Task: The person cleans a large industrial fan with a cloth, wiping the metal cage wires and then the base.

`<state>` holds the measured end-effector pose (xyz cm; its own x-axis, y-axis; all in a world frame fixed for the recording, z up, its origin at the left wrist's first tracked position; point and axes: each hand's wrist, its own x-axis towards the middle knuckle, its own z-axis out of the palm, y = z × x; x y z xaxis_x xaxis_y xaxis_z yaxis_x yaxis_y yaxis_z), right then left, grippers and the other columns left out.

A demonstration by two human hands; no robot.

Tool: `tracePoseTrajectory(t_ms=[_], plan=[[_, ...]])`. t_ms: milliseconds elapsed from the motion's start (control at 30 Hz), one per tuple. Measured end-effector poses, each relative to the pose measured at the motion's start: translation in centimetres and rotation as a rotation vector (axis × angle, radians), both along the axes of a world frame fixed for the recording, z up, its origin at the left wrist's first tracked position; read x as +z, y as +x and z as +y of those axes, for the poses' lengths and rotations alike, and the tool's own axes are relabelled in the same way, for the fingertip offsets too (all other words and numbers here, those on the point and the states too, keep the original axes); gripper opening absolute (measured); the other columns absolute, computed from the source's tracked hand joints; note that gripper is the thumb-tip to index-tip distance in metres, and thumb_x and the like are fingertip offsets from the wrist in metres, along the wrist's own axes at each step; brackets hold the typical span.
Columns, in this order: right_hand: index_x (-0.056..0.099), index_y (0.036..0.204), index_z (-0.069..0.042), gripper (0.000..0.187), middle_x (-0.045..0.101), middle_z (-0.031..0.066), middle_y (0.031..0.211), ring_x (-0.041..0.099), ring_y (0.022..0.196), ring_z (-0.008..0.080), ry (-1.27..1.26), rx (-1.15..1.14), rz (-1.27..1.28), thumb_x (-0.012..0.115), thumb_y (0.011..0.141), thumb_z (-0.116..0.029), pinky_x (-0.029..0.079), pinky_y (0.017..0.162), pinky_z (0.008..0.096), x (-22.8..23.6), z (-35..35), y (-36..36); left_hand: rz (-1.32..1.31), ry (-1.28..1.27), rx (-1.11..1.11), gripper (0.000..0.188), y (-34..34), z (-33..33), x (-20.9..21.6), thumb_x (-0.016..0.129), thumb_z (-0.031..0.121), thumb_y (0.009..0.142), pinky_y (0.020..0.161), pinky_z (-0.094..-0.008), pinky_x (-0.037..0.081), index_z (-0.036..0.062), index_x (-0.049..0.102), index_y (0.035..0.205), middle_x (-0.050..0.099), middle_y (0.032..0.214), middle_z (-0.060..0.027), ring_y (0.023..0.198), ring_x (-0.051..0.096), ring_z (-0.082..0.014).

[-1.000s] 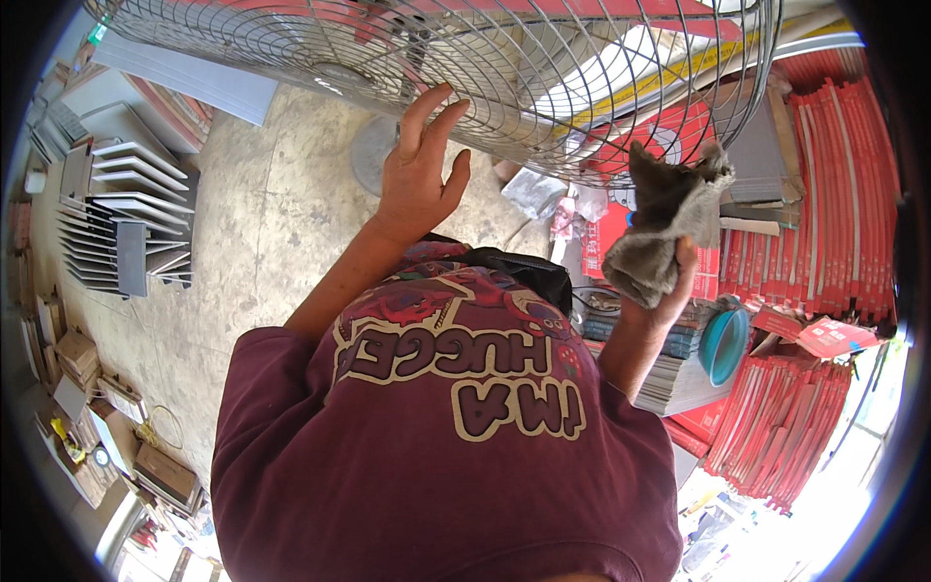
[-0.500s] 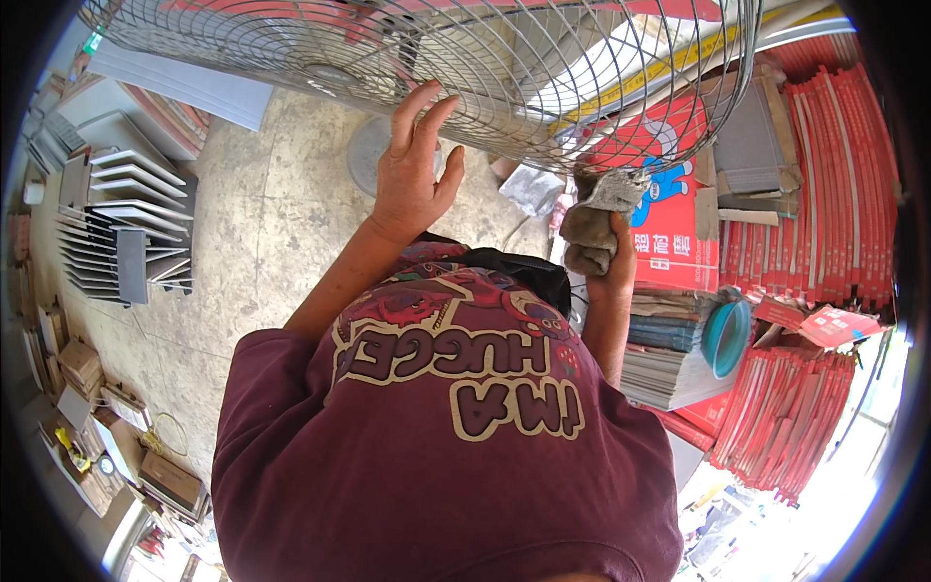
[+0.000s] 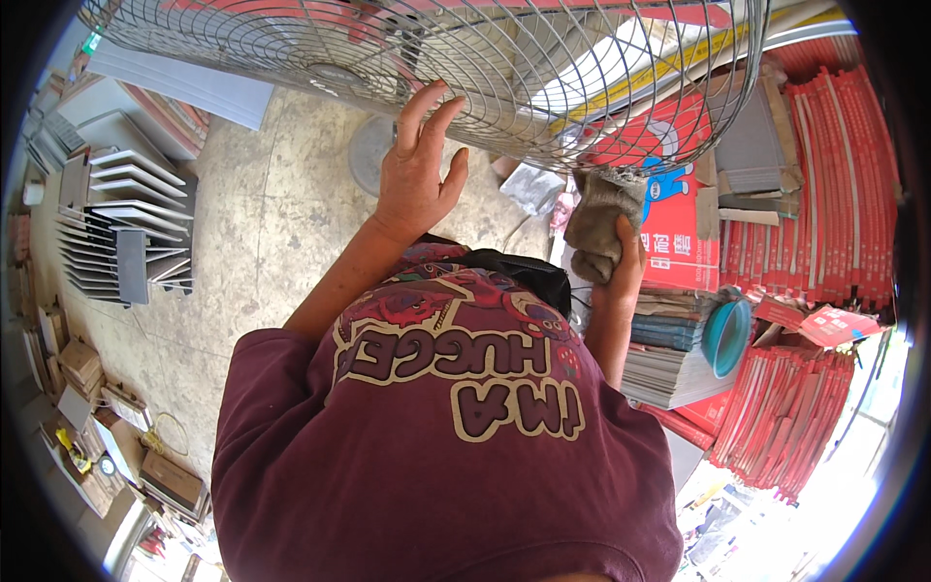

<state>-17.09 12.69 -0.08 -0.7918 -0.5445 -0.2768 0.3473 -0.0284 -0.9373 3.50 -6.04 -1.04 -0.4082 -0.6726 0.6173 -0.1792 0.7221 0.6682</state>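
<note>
A large fan with a round wire guard [image 3: 543, 82] fills the top of the view, its blades visible behind the wires. My left hand [image 3: 419, 175] is raised at the guard's near side, fingers spread, fingertips touching or very close to the wires; it holds nothing. In my right hand [image 3: 626, 257] is a grey-brown, dirty cloth [image 3: 599, 218], bunched up and pressed against the lower right rim of the guard. The cloth covers part of my fingers.
Stacks of red cartons [image 3: 805, 194] stand on the right, with a teal bowl [image 3: 727, 338] beside them. At left is a rack of tile panels [image 3: 136, 228] on the concrete floor [image 3: 252, 233]. A round grey disc [image 3: 369, 155] lies beneath the fan.
My right hand and the cloth have shifted slightly along the guard's rim, and the cloth is folded differently. The guard has turned or moved slightly right; my left hand follows a little.
</note>
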Motion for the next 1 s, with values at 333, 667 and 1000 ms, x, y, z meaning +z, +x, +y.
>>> tracePoseTrajectory(t_ms=[333,667,1000], plan=[[0.048,0.122,0.004,0.052,0.058,0.0159,0.111,0.060,0.097,0.0242,-0.151,0.057,0.253,0.060,0.084,-0.028,0.049,0.083,0.0353,7.3,-1.0,3.5,0.007,0.023,-0.002,0.053,0.0,0.0,0.0,0.062,-0.001,0.074,0.067,-0.0286,0.046,0.0068,0.048,0.125,0.036,0.134,-0.0102,0.078,0.053,-0.0182],[0.050,0.122,0.004,0.050,0.060,0.0131,0.110,0.059,0.097,0.0205,-0.331,0.097,0.450,0.064,0.082,-0.023,0.047,0.085,0.0333,12.3,-3.4,4.9,0.016,0.020,-0.026,0.051,0.3,-0.1,0.3,0.062,0.000,0.074,0.072,-0.0332,0.048,0.0064,0.049,0.122,0.038,0.133,-0.0125,0.092,0.053,-0.0261],[0.042,0.127,0.009,0.063,0.054,0.0199,0.114,0.057,0.097,0.0284,-0.459,0.100,0.665,0.059,0.076,-0.024,0.046,0.086,0.0394,15.7,-6.8,7.1,0.021,0.068,-0.062,0.048,0.6,0.1,0.4,0.062,-0.001,0.073,0.070,-0.0323,0.048,0.0070,0.052,0.120,0.037,0.134,-0.0118,0.090,0.058,-0.0258]])
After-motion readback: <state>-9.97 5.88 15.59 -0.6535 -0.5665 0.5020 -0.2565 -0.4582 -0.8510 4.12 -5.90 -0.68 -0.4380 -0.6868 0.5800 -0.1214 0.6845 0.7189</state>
